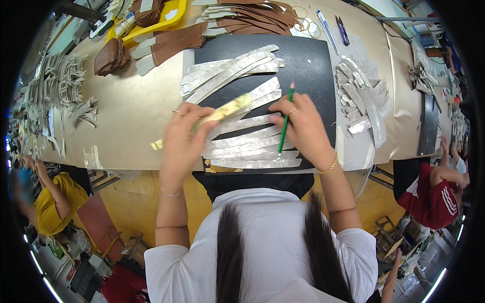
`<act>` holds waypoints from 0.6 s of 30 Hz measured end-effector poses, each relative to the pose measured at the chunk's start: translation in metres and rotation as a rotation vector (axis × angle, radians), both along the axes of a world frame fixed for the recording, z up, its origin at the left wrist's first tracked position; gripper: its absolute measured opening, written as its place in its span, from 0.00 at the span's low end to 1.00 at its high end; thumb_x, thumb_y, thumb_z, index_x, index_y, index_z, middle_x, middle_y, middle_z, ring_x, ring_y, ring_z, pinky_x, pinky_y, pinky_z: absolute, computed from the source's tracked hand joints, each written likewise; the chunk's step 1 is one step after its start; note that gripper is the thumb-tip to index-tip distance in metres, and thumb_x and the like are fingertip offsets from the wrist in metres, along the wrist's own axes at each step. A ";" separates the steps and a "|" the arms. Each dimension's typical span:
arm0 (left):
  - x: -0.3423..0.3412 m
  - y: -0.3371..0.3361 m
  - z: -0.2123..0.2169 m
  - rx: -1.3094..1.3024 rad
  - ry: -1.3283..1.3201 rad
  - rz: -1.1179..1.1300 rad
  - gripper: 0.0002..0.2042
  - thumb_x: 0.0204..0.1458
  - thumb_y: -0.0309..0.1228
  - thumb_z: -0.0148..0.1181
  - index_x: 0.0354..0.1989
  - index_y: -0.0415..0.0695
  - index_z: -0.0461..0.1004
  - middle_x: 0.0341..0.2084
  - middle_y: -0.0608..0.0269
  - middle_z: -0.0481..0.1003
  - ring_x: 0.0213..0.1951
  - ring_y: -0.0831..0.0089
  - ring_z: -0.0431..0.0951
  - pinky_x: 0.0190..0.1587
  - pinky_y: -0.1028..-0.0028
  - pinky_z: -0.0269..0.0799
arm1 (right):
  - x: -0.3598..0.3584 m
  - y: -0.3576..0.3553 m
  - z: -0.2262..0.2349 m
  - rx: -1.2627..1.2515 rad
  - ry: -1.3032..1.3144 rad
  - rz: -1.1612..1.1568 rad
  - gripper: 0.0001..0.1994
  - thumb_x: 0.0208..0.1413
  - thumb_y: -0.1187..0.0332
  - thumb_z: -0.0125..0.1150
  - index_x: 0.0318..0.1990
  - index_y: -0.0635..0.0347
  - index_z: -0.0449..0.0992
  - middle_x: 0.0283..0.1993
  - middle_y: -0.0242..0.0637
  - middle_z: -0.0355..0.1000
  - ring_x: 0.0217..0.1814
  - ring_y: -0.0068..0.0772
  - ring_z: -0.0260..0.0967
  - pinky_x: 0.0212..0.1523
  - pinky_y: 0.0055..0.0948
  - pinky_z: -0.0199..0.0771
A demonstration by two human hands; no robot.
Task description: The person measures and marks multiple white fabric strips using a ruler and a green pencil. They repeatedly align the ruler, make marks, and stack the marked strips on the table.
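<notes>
Pinching yellow stick (233, 107) in left hand (186, 130), green pencil (286, 123) in right hand (303, 123); best hold pale strips (247, 145) flat along near edge of black board (305, 60).

My left hand (184, 132) holding a yellow patterned strip (234, 107), my right hand (304, 125) holding a green pencil (282, 139), pale grey strips (252, 143) fanned across a black mat (305, 58), brown pieces (177, 43) on the counter (136, 131) beyond.

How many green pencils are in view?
1: the green pencil in the right hand, over the pale strips on the black mat; others could be hidden.
</notes>
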State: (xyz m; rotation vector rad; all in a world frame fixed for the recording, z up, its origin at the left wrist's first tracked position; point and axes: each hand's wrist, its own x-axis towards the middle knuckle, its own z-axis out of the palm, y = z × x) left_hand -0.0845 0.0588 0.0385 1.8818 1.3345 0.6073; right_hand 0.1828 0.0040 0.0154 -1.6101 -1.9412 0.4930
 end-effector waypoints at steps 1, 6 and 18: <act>-0.005 0.002 0.002 -0.027 -0.009 0.048 0.11 0.52 0.27 0.69 0.43 0.39 0.82 0.39 0.58 0.76 0.40 0.65 0.78 0.45 0.69 0.72 | -0.005 -0.002 -0.001 -0.005 -0.058 -0.010 0.08 0.53 0.67 0.70 0.38 0.55 0.79 0.36 0.37 0.69 0.42 0.43 0.66 0.45 0.39 0.67; -0.020 -0.001 0.008 -0.135 -0.083 0.063 0.10 0.53 0.27 0.69 0.43 0.37 0.81 0.39 0.60 0.78 0.39 0.72 0.76 0.43 0.74 0.72 | -0.013 0.002 0.000 -0.067 -0.116 0.086 0.06 0.53 0.70 0.68 0.36 0.55 0.76 0.32 0.37 0.68 0.38 0.45 0.68 0.42 0.39 0.68; -0.034 0.000 0.007 -0.816 -0.304 -0.101 0.12 0.59 0.30 0.67 0.47 0.37 0.76 0.30 0.68 0.77 0.30 0.87 0.71 0.32 0.82 0.69 | 0.005 -0.014 0.041 -0.465 0.329 0.013 0.11 0.52 0.69 0.74 0.35 0.64 0.78 0.28 0.36 0.76 0.27 0.24 0.66 0.30 0.26 0.66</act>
